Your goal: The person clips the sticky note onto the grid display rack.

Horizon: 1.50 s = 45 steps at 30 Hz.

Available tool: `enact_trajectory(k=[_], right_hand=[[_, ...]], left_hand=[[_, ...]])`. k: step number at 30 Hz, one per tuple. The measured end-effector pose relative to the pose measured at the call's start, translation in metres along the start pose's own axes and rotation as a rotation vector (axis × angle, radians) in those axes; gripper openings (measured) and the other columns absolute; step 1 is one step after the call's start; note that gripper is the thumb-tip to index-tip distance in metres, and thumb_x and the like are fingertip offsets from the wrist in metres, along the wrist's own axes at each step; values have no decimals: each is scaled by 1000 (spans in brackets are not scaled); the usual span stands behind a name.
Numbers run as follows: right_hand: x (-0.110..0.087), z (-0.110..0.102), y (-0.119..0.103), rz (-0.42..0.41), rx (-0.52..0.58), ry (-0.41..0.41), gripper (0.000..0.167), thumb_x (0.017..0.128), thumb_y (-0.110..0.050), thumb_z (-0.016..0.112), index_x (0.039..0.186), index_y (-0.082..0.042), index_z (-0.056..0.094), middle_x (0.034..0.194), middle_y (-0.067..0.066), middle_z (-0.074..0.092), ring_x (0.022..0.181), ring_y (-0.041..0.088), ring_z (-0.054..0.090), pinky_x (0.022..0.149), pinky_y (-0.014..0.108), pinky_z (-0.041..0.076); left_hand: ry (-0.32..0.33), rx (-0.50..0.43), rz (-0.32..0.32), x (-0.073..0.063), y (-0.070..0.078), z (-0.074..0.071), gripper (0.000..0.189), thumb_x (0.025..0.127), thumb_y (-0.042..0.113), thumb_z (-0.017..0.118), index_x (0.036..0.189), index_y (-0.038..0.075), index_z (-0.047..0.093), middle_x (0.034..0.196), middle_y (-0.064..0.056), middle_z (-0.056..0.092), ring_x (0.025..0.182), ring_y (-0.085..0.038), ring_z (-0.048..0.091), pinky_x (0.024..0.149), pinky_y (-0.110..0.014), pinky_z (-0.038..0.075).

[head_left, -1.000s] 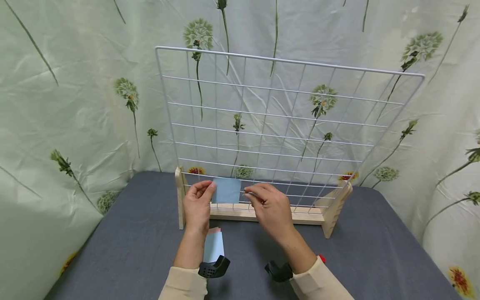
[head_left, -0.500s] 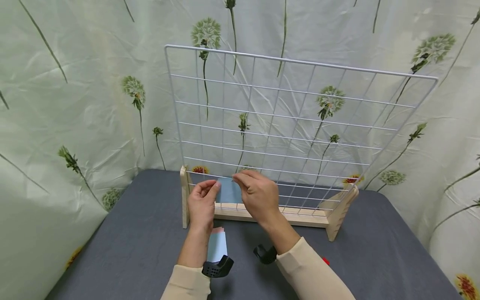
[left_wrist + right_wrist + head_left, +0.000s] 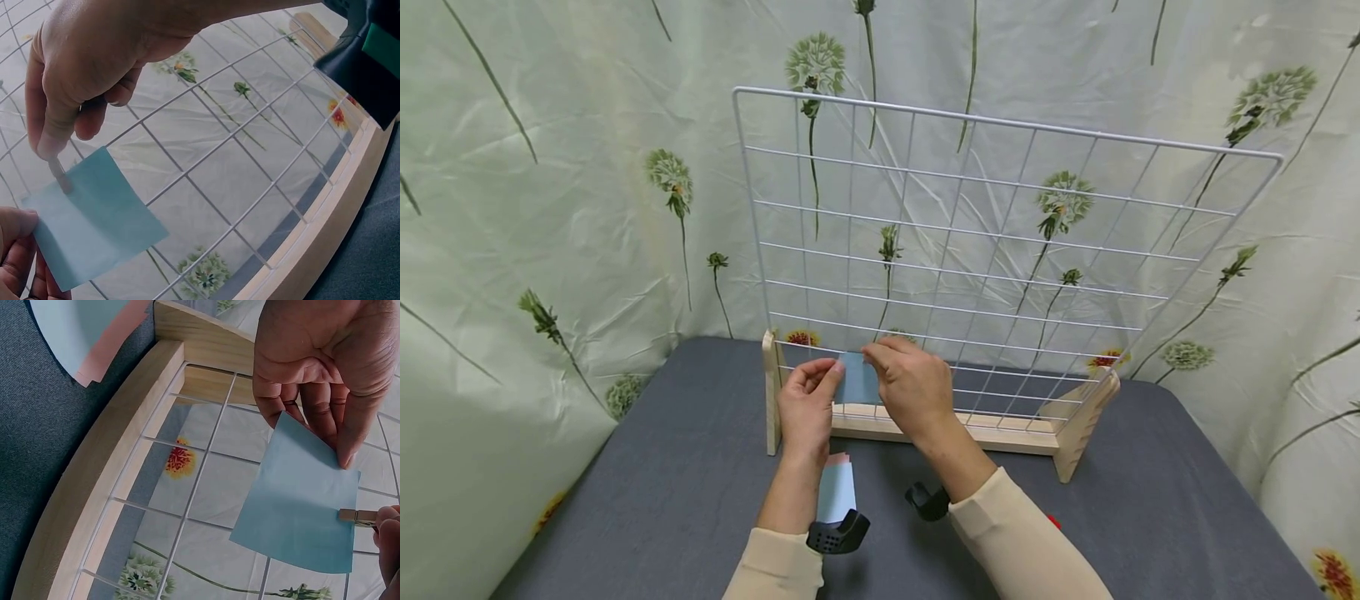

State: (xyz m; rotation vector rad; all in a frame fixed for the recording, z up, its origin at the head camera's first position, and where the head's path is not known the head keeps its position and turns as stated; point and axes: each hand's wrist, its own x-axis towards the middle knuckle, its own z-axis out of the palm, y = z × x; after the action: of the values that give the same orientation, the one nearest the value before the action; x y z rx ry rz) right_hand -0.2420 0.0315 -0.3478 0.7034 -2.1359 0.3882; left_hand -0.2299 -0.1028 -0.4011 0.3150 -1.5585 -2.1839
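A light blue square of paper (image 3: 856, 380) is held up against the lower left of a white wire grid (image 3: 187, 515). My left hand (image 3: 806, 406) pinches the paper's edge between thumb and fingers. Between the fingertips of my right hand (image 3: 917, 383) is a small wooden clothespin (image 3: 357, 516), its jaws at the paper's top edge, overlapping both paper and wire. The clothespin (image 3: 60, 177) also shows in the left wrist view, its tip over the paper. In the head view the right fingers hide it.
Wooden feet and a crossbar (image 3: 1007, 438) hold the grid upright on a dark grey cloth (image 3: 685, 492). Blue sheets (image 3: 837, 492) with pink ones beneath lie in front. A small red object (image 3: 1055, 522) shows beside the right sleeve. Behind hangs a flowered curtain (image 3: 587, 100).
My right hand has moved left from beside the paper to its top edge, bringing the clothespin there. My left hand keeps its pinch on the paper. The head view has shifted slightly.
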Motion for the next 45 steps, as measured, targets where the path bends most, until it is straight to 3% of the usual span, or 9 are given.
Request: enact_trajectory(k=[14,25,30,36,45], right_hand=[[-2,1,0,-8,-51,6,12,93,-21,75,102,-19,81,97,-4,78,73,17,75,56,33,57],[0,0,-2,-10,-61,2,9,93,-20,75,100,-19,81,94,-4,78,67,15,74,53,29,55],[0,-1,-2,-32,-64,43,6,91,-21,78,96,-18,80,90,-3,78,64,14,73,51,28,53],[0,-4,1,-48,-44,110,5,91,-20,78,94,-15,79,87,-1,78,71,13,75,53,27,55],[-11,-11,5,5,-14,101,6,90,-16,78,95,-12,80,87,0,78,75,14,76,56,29,57]], left_hand=[[2,42,-13,-1,1,-1,21,93,9,73,110,-3,69,90,6,67,87,-7,62,75,-18,50],[21,70,-5,-1,2,-4,21,95,12,73,111,-1,69,95,4,64,91,-10,59,79,-20,49],[22,89,-7,-3,2,-5,23,95,15,73,112,0,69,97,3,64,92,-10,58,78,-20,49],[14,53,-4,-1,3,-5,22,94,14,73,110,0,69,94,4,64,89,-9,58,76,-20,49],[-1,34,8,-6,9,-2,19,94,15,74,107,2,69,91,4,62,85,-9,57,73,-21,48]])
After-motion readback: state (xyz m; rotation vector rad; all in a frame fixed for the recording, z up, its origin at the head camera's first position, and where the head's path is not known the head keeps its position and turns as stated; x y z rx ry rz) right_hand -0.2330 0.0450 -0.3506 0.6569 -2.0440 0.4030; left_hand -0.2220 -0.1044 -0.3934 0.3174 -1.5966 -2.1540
